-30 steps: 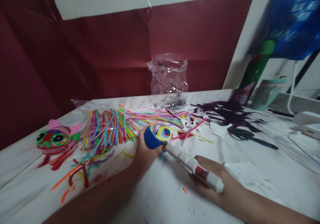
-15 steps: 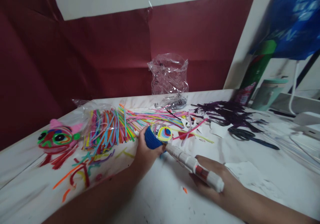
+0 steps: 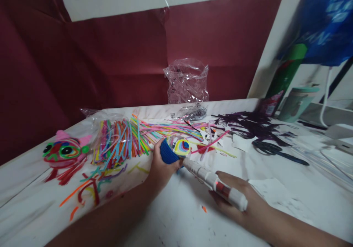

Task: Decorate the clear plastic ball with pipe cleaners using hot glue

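Observation:
My left hand (image 3: 161, 168) is wrapped round a blue craft piece (image 3: 167, 152), which looks covered in wound pipe cleaners. On its right side shows a round coiled eye (image 3: 180, 147) in yellow, white, blue and red. My right hand (image 3: 237, 195) grips a white glue gun (image 3: 204, 175) that points up and left. The gun's nozzle reaches the lower right of the blue piece, close to my left fingertips; whether it touches is too blurred to tell.
A finished-looking pipe-cleaner animal head (image 3: 64, 153) sits at left beside bagged pipe cleaners (image 3: 116, 140). Cut scraps (image 3: 89, 192) lie before them. Behind stands a clear plastic bag (image 3: 187, 83). At right are dark purple strands (image 3: 248, 124), scissors (image 3: 278, 153) and a green cup (image 3: 298, 103).
The view has shifted very slightly. Both hands, the blue craft piece and the glue gun hold practically the same positions.

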### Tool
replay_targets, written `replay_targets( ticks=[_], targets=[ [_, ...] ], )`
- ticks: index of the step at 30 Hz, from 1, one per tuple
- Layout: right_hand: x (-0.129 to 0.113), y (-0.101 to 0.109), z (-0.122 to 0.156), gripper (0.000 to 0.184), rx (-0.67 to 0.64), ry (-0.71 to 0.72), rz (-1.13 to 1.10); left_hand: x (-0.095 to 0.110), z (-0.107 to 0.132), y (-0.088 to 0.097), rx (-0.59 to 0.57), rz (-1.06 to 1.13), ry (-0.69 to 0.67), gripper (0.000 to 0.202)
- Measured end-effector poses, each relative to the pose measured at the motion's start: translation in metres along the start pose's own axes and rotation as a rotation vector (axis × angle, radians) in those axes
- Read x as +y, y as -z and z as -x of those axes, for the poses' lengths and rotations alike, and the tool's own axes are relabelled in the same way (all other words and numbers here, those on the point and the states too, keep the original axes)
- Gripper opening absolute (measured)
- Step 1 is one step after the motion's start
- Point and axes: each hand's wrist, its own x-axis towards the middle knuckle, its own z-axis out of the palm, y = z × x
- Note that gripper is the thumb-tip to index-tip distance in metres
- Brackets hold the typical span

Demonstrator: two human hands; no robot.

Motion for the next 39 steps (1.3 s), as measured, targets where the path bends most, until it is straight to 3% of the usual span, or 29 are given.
replay_targets(
  ticks=[39],
  targets=[
    [0.002, 0.0, -0.001, 0.015, 0.002, -0.035, 0.007, -0.019, -0.009, 0.001, 0.004, 0.14, -0.009, 0.089]
  ],
)
